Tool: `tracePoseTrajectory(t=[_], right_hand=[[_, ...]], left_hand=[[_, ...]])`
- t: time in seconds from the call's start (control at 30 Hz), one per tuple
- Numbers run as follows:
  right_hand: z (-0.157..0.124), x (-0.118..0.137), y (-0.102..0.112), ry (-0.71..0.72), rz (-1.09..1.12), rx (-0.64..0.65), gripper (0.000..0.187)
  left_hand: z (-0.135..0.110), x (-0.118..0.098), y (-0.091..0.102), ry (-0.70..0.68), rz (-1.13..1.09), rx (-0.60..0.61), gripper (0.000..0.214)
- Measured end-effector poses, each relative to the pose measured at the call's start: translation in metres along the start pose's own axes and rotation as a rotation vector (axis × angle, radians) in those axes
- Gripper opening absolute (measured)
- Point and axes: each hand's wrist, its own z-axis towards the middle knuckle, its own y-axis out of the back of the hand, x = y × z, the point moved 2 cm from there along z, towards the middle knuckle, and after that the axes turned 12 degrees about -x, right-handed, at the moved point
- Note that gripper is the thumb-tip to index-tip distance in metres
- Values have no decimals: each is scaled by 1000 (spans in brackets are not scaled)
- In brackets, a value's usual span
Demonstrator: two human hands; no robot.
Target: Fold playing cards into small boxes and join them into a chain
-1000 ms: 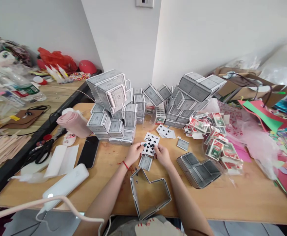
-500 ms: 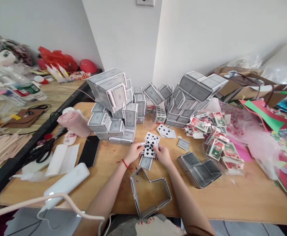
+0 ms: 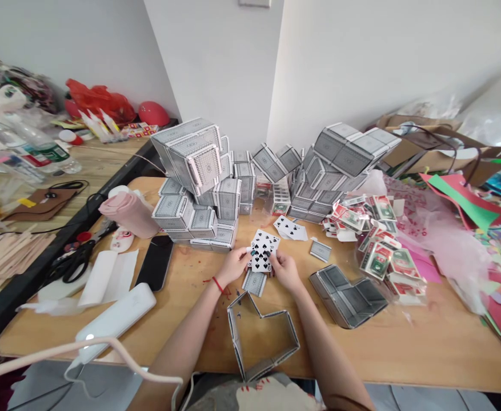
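Observation:
Both hands grip playing cards (image 3: 261,262) with spades facing up, at the middle of the table. My left hand (image 3: 236,264), with a red string on the wrist, pinches the left edge. My right hand (image 3: 287,269) pinches the right edge. Other spade cards (image 3: 264,235) show just behind, partly covered. A face-down grey card (image 3: 254,283) lies just below the held ones. Closer to me stands a heart-shaped frame (image 3: 295,331) made of folded cards, between my forearms. To the right sits a heart-shaped card box (image 3: 344,297).
Stacked grey card boxes rise at the back left (image 3: 185,165) and back right (image 3: 340,154). Red card packs (image 3: 379,257) lie to the right. At left are a phone (image 3: 155,264), a white power bank (image 3: 115,322), scissors (image 3: 72,265) and a pink cup (image 3: 130,214).
The held cards have shifted slightly, with the front card's alignment in my fingers a little different. My hands stay in nearly the same place.

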Motion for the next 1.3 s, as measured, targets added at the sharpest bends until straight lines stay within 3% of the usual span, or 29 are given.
tracePoseTrajectory(t=[0.2,0.77,1.3], right_hand=[[0,4,0,-34,141,-12,36],[0,1,2,-19,41,-54,36],[5,0,4,-83,157,152,29]], left_hand=[[0,-7,0,15,-33,45,25],[1,-10,1,43,-33,90,24],[1,-10,2,56,-38,92,24]])
